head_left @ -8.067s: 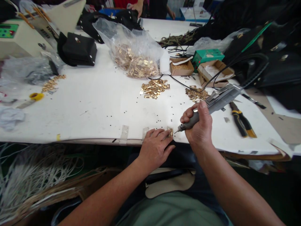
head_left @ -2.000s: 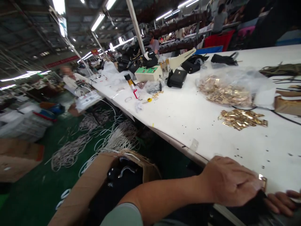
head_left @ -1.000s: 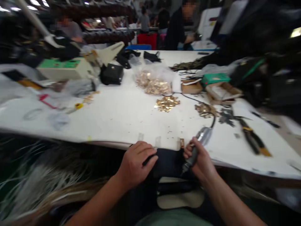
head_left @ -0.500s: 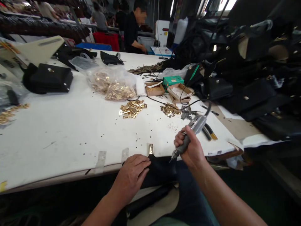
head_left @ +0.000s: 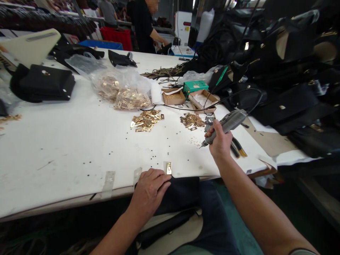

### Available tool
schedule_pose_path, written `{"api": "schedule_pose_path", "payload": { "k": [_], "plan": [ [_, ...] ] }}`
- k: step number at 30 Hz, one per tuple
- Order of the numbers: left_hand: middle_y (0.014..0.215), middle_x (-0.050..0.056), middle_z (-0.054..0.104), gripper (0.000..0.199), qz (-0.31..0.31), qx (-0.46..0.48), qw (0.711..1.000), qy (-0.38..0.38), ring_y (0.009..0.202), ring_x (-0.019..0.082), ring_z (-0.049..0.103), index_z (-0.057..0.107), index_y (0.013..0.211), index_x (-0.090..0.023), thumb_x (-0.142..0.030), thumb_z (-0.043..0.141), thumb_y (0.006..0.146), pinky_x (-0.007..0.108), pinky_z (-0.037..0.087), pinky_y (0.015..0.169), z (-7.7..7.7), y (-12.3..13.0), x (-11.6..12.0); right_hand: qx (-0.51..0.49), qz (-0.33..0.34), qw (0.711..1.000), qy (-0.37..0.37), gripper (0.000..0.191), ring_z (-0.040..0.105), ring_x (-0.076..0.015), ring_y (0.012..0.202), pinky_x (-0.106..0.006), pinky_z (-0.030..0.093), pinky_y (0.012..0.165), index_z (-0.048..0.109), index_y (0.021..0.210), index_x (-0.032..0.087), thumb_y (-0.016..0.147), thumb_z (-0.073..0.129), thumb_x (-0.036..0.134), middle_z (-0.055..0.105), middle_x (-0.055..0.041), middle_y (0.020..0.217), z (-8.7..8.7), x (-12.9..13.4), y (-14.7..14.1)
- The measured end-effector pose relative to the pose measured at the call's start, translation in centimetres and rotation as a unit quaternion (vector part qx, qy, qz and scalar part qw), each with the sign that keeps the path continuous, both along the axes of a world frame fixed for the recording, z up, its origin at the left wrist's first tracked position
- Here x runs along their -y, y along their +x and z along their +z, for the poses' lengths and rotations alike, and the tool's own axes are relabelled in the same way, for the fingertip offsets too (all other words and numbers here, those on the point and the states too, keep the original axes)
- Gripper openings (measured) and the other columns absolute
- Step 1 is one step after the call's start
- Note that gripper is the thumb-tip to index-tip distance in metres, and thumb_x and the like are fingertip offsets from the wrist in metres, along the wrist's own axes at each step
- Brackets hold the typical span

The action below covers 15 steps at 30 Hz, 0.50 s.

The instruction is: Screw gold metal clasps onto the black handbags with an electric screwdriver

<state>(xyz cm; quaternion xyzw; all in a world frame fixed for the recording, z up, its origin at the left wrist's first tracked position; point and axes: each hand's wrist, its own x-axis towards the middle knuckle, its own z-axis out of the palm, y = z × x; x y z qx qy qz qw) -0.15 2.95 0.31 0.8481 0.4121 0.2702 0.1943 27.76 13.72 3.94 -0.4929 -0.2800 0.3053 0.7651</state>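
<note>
My left hand [head_left: 150, 189] lies flat at the table's front edge, its fingertips on the flap of a black bag [head_left: 180, 193] that sits across my lap. Just beyond the fingertips, a small gold metal plate [head_left: 169, 168] stands at the bag's edge. My right hand [head_left: 219, 140] grips a grey corded rotary tool [head_left: 227, 124], its thin bit [head_left: 203, 145] pointing left above the white table [head_left: 79, 148], well away from the plate. Several black rivets are scattered on the table near both hands.
Loose gold plates lie in piles [head_left: 145, 120] [head_left: 191, 121] behind my hands, beside a plastic bag of them [head_left: 119, 92]. Pliers [head_left: 237, 148] lie right of my right hand. Black handbags [head_left: 281, 106] are heaped at right. A person [head_left: 143, 30] stands beyond the table.
My right hand has lifted the rotary tool up and rightward, away from the bag. My left hand stays on the bag, and the view has shifted only slightly.
</note>
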Motion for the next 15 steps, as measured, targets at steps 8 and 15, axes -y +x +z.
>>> {"api": "schedule_pose_path", "payload": {
  "k": [8,15],
  "plan": [
    [0.099,0.004,0.071,0.013,0.011,0.018,1.000,0.007,0.091,0.022,0.064,0.075,0.104,-0.024,-0.021,0.067,0.095,0.038,0.046,0.081,-0.8,0.0,-0.3,0.008,-0.001,1.000,-0.022,0.036,0.049,-0.0099,0.040,-0.024,0.044,0.040,0.060,0.070,0.018,0.074,0.083,0.045,0.055,0.0053,0.051,-0.8,-0.7,-0.1],
    [0.098,0.003,0.072,0.011,0.026,0.024,0.999,-0.026,0.090,0.021,0.063,0.076,0.101,-0.027,-0.023,0.067,0.095,0.039,0.045,0.082,-0.8,0.1,-0.3,-0.011,0.003,1.000,-0.013,0.036,0.049,-0.0097,0.043,-0.023,0.044,0.041,0.058,0.073,0.019,0.076,0.083,0.043,0.053,0.0058,0.055,0.4,-0.1,-0.5]
  ]
}}
